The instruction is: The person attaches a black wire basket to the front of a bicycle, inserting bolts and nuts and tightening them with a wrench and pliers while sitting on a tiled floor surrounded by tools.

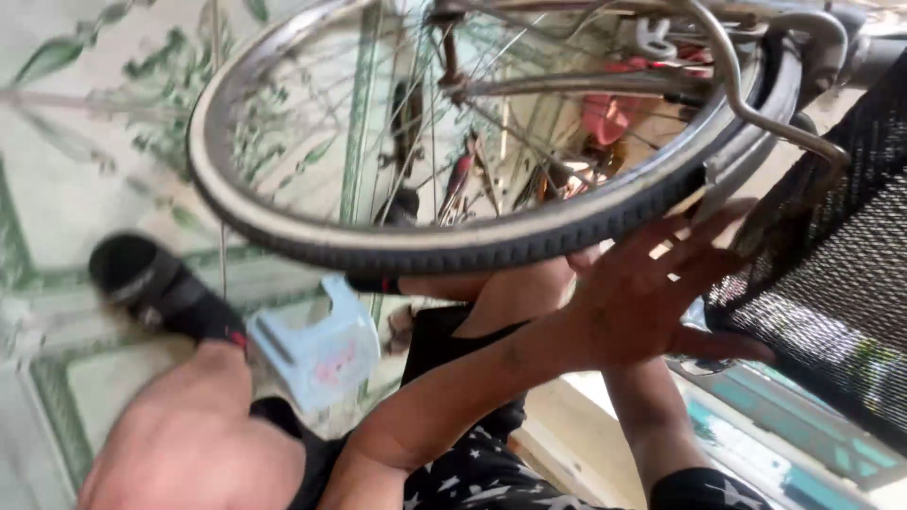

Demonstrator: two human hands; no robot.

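Bicycle wheel (pixel 453 189) at 12 o'clock, above all else. Mesh basket (pixel 831 283) at 3 o'clock, beside wheel. Hand (pixel 652 293) between them, under the tyre. Small stool (pixel 321 349) at 7 o'clock, below wheel; shoe (pixel 161 288) at 9 o'clock, left of stool.

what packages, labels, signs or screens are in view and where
No packages, signs or screens show.
The only maybe-label: a faint pinkish patch on the pale blue plastic stool, low centre-left under the bicycle wheel; too blurred to tell if it is a sticker.
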